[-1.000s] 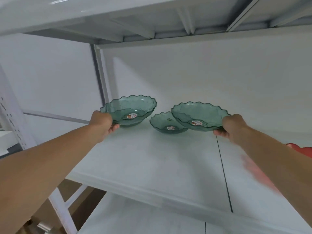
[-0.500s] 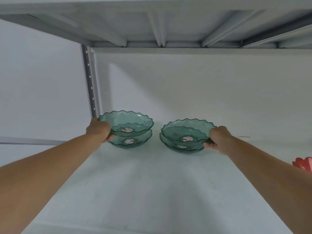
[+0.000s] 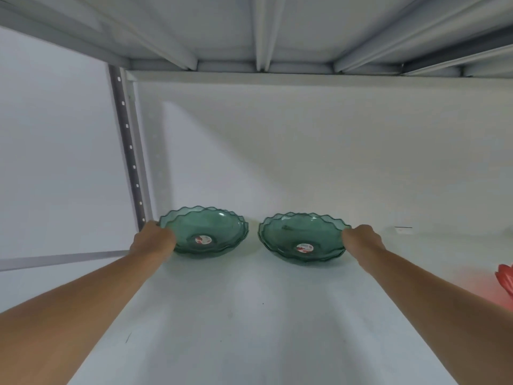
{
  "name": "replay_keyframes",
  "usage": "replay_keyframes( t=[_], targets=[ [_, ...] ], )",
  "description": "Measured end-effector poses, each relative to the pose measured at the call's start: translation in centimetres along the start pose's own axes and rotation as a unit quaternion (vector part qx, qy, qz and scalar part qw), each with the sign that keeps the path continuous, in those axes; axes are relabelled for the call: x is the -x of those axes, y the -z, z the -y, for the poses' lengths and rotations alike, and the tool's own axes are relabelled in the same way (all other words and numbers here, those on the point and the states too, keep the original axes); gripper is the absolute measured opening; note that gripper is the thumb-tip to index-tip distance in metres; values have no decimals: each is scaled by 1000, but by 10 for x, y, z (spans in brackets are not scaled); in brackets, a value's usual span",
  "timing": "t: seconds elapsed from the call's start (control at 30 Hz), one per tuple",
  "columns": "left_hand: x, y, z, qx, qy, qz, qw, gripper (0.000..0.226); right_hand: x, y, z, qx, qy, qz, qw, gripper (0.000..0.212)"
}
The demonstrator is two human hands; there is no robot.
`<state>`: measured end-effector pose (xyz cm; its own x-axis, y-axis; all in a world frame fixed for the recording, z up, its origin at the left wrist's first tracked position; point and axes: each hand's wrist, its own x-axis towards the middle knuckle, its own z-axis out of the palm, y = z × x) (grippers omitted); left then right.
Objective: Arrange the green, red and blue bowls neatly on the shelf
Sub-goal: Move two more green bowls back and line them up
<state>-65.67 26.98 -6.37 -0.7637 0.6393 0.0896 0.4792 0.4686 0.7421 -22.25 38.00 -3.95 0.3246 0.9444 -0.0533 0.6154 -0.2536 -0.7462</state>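
- Two green bowl stacks sit at the shelf [image 3: 249, 315] back: left stack [image 3: 206, 232], right stack [image 3: 304, 237].
- Left hand [image 3: 152, 241] fingers grip the left stack's rim; right hand [image 3: 361, 240] fingers grip the right stack's rim.
- Red bowl [image 3: 505, 282] lies well right of the right fingers, unplaced; blue not visible. Green likely done.

Even, soft, cool light fills the white shelf [image 3: 249, 315]; faint shadows fan forward beneath the two forearms; the back panel [image 3: 305, 151] is paler left of centre; wide-angle bending curves the upright post [image 3: 128, 145] and overhead ribs; a red bowl [image 3: 505, 282] at the right edge is smeared.
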Motion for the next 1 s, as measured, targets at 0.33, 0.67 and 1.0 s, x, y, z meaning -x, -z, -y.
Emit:
replay_keyframes(
  t=[0.33,0.67,1.0],
  targets=[
    [5,-4,-17,-57,-103,-81,990,65,-6,-16,16,109,133,-8,985,67],
    [53,1,-102,-55,-351,88,931,84,64,-9,87,185,379,89,902,74],
    [72,-32,-94,-22,-326,134,936,83,82,-7,54,199,318,68,924,70]
  ],
)
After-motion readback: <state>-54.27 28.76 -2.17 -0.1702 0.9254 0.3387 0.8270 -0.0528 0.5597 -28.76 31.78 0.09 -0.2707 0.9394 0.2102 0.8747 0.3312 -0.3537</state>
